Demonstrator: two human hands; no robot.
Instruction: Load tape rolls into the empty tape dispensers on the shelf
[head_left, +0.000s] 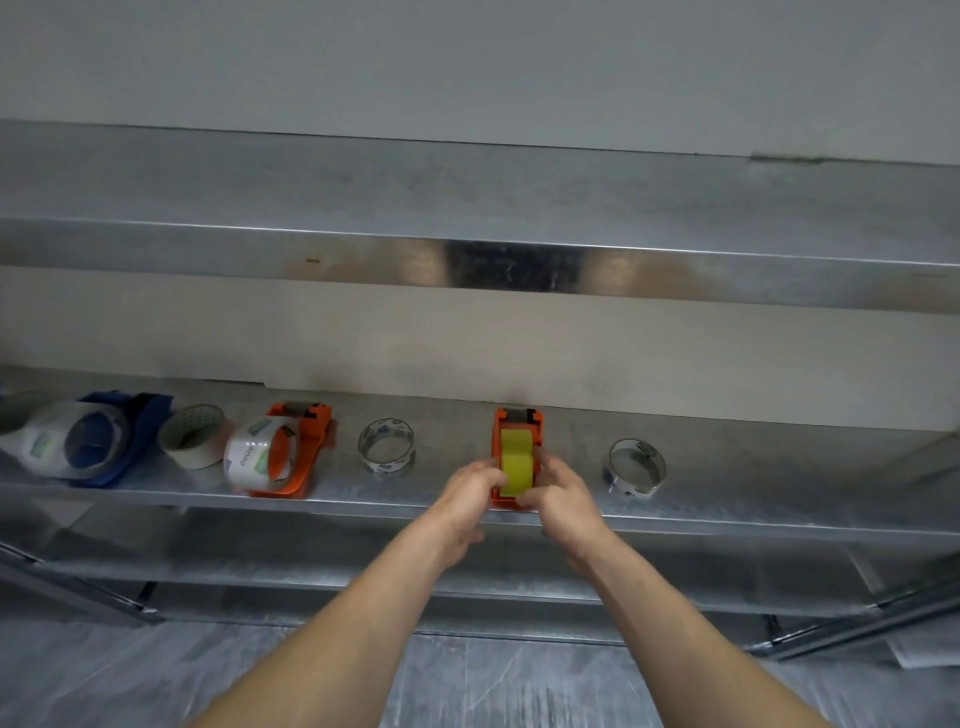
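Note:
An orange tape dispenser (521, 419) stands on the metal shelf (753, 499) with a yellow tape roll (516, 460) seated in it. My left hand (470, 491) grips the dispenser's left side. My right hand (558, 491) holds its right side, fingers curled at the front lower edge by the roll. To the left, a second orange dispenser (306, 452) holds a clear roll (260, 460), and a blue dispenser (130, 436) holds another clear roll (72, 441).
Loose rolls lie on the shelf: a beige roll (195, 436), a clear printed roll (387, 447) and another clear printed roll (637, 466) at the right. An upper shelf (467, 249) overhangs. A lower shelf and grey floor lie below.

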